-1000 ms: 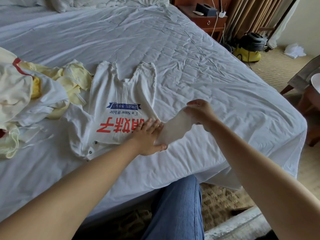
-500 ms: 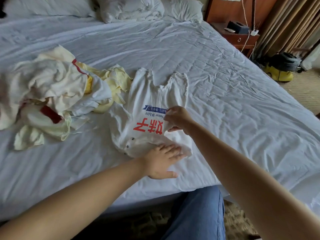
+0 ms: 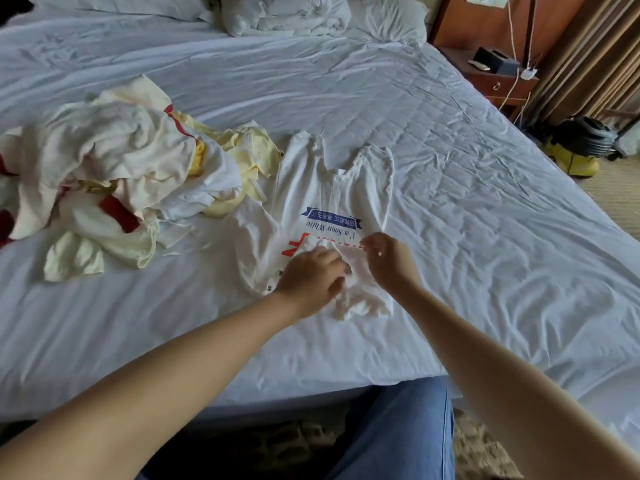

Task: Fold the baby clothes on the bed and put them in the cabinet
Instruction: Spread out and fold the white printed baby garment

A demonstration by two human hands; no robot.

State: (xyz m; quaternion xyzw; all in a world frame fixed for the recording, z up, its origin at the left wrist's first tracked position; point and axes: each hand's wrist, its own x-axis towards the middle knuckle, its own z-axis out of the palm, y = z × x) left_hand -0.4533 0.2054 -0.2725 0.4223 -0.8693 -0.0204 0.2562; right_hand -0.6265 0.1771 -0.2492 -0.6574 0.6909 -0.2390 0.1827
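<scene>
Barely begun: right hand (image 3: 388, 263) pinches the white romper's (image 3: 329, 188) first fold, left hand (image 3: 311, 277) presses it, fingers flat. Left of them, the heap (image 3: 117, 181) waits unfolded.

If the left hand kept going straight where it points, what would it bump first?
Probably the right hand, just ahead of the left hand on the white romper, though their heights are hard to judge.

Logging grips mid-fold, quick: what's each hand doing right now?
Left hand: open, fingers resting on the white romper, pressing it down.
Right hand: closed, pinching the folded-over edge of the white romper.
</scene>
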